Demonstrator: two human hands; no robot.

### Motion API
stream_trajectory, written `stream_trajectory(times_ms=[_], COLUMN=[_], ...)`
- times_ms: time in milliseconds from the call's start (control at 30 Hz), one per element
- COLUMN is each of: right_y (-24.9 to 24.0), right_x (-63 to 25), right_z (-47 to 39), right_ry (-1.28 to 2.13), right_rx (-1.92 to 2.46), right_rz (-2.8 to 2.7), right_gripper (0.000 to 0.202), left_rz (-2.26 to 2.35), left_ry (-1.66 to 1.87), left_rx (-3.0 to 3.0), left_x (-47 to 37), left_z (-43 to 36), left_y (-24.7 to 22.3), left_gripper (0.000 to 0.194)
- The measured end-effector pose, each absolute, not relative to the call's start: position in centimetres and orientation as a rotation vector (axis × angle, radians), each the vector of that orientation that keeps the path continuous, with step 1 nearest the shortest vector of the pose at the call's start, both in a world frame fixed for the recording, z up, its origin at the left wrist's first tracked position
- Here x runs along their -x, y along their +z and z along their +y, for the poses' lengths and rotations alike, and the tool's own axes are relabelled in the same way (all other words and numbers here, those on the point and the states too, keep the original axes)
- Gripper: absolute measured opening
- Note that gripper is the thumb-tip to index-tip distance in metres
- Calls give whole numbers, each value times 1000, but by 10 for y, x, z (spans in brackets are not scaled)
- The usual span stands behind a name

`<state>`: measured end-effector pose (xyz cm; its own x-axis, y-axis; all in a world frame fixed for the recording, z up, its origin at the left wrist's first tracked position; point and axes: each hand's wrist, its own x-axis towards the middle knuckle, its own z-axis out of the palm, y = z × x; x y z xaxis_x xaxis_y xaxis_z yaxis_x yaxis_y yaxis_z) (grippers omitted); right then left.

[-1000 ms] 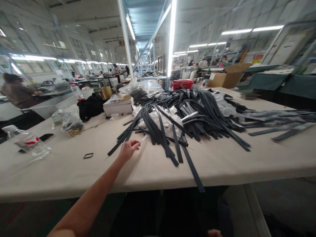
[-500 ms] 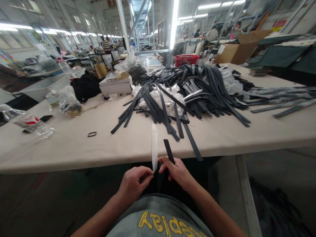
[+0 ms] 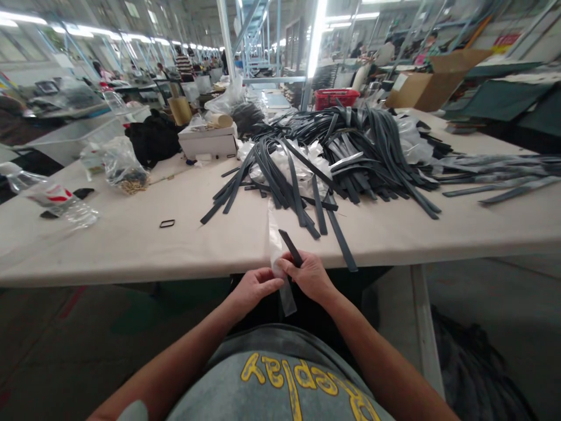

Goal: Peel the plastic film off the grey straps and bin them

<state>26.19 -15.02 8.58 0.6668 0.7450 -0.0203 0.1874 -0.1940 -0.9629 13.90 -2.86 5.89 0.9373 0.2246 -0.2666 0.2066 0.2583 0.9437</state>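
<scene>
At the table's front edge my left hand (image 3: pixel 259 285) pinches a narrow, clear plastic sleeve (image 3: pixel 274 234). The upper part of the sleeve lies on the table, and its lower end hangs below my hands. My right hand (image 3: pixel 309 276) is closed around a short dark strap (image 3: pixel 290 247), whose end sticks up past the fingers. The right fingertips meet the sleeve beside my left fingers. Beyond my hands, many dark straps (image 3: pixel 280 181) spread over white plastic in a large pile.
A black rectangular ring (image 3: pixel 167 223) lies on the table (image 3: pixel 131 257) to the left. Farther left are a plastic bottle (image 3: pixel 65 202) and a clear bag of small parts (image 3: pixel 127 169). A white box (image 3: pixel 208 142), red basket (image 3: pixel 336 98) and cardboard box (image 3: pixel 432 85) stand behind.
Both hands have moved up and closer together, to the table edge. The strap's end has swung left toward the sleeve, and the sleeve's lower end now hangs below my hands.
</scene>
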Motion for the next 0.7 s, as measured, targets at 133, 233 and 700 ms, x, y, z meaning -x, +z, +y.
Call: stream_trajectory(times_ms=[133,233,700], right_y=[86,86,86], right_x=[-269,-274,-233], right_z=[-152,-151,-272], right_ry=[490,458,952], right_rx=[1784,1798,1731], right_rz=[-764,-761,-570], right_gripper=[15,14,61], left_rz=[369,346,516], left_ry=[-140,-204,37], left_rx=[-1306,-1307,-810], left_x=[-146,-145,-187], left_z=[-48,-59,-78], left_y=[58,58,63], left_gripper=[25,23,39])
